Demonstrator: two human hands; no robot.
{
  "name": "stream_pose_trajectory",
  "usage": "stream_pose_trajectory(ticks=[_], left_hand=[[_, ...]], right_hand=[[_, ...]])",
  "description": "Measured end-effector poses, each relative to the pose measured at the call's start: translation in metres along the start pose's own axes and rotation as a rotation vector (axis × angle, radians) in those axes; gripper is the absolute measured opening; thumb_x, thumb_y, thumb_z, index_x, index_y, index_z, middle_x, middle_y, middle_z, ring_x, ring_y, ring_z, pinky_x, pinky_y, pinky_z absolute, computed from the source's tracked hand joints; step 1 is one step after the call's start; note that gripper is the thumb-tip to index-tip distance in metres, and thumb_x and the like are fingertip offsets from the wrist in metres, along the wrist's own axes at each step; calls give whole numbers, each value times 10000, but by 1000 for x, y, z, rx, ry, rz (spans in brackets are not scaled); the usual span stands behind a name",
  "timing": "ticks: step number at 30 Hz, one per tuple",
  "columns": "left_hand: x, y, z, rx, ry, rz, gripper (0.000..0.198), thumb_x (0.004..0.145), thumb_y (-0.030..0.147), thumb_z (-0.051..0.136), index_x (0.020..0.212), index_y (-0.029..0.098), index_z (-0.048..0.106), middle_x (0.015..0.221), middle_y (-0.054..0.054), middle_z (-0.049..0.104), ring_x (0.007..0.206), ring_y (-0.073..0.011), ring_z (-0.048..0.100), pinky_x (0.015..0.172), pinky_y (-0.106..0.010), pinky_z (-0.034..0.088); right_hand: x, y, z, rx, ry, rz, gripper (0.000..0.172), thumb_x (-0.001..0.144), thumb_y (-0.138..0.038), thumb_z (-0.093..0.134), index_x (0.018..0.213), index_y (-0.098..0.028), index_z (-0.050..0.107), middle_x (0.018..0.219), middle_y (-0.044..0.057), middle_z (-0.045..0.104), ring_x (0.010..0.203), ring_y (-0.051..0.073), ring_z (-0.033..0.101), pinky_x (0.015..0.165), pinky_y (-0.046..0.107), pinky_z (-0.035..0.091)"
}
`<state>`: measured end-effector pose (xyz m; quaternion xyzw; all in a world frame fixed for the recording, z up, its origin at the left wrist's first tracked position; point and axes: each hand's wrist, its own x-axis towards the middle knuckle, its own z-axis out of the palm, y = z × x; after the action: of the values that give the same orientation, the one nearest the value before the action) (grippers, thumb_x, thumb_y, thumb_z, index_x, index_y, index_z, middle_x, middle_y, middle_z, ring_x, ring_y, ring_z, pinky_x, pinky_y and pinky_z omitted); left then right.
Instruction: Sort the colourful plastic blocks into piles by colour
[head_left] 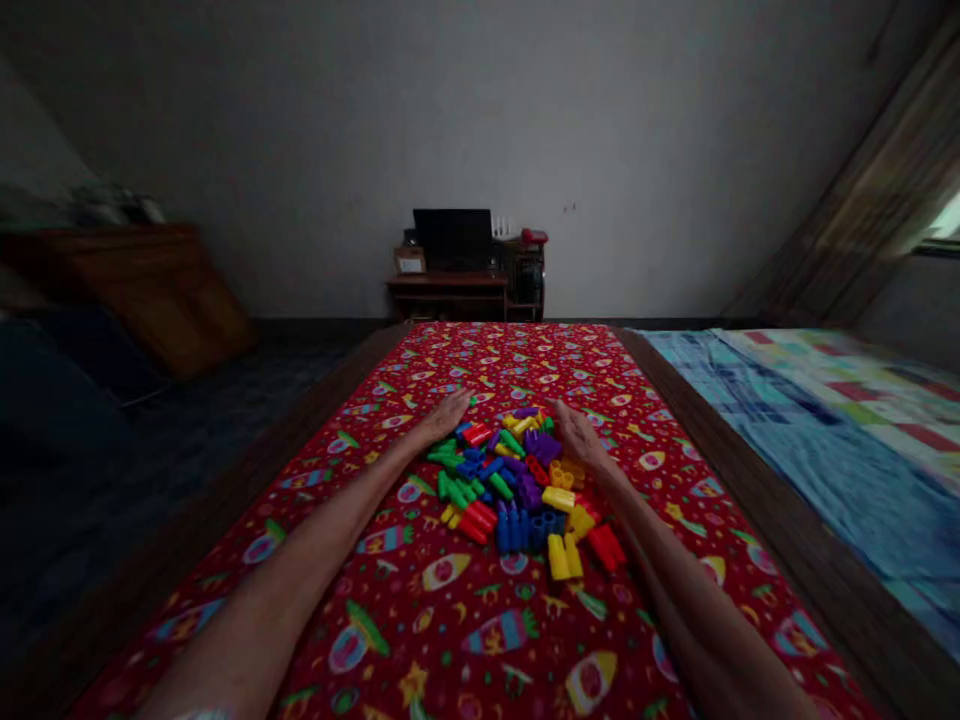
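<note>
A loose heap of plastic building blocks in red, yellow, green, blue and purple lies on a red cloth printed with rockets. Along the heap's far left edge rests my left hand, fingers stretched forward, with nothing visible in it. My right hand is at the far right edge, its fingers also extended, close beside the purple and orange blocks. Both forearms flank the pile. At its near side are a yellow block, a red block and a blue block.
Brown table edges border the cloth. To the right lies bedding in blue and patchwork. A desk with a monitor stands against the far wall, and a wooden cabinet is at left.
</note>
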<state>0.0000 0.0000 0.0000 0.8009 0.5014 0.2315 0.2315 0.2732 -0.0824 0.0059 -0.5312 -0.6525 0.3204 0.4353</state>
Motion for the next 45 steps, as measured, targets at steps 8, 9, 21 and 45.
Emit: stream_pose_trajectory(ticks=[8,9,21,45], left_hand=[[-32,48,12,-110,-201,292,710,921,610,149,1374,182,489,1410,-58,523,1328,-236,442,1118,-359,331],[-41,55,7,-92,-164,315,684,935,586,156,1385,181,475,1430,-61,502,1345,-230,419,1127,-362,320],[-145,191,76,493,-133,1002,356,934,415,472,1227,237,569,1332,-54,568,1274,-242,461,1138,-458,264],[-80,64,-15,84,346,280,428,955,337,295,1221,167,583,1248,-101,631,1191,-211,562,1055,-405,430]], right_hand=[[-9,-17,4,232,-272,-45,729,787,-778,400,1154,-218,686,1251,69,644,1273,294,496,1109,464,321],[-8,-19,4,281,-290,-43,726,790,-779,395,1146,-219,690,1246,72,648,1265,291,505,1104,465,327],[0,5,-18,633,121,213,616,890,-656,338,949,-160,699,952,154,739,966,269,688,892,435,521],[-12,-26,-66,-616,-334,-8,198,771,-266,550,645,-131,621,564,-11,526,529,88,414,511,216,270]])
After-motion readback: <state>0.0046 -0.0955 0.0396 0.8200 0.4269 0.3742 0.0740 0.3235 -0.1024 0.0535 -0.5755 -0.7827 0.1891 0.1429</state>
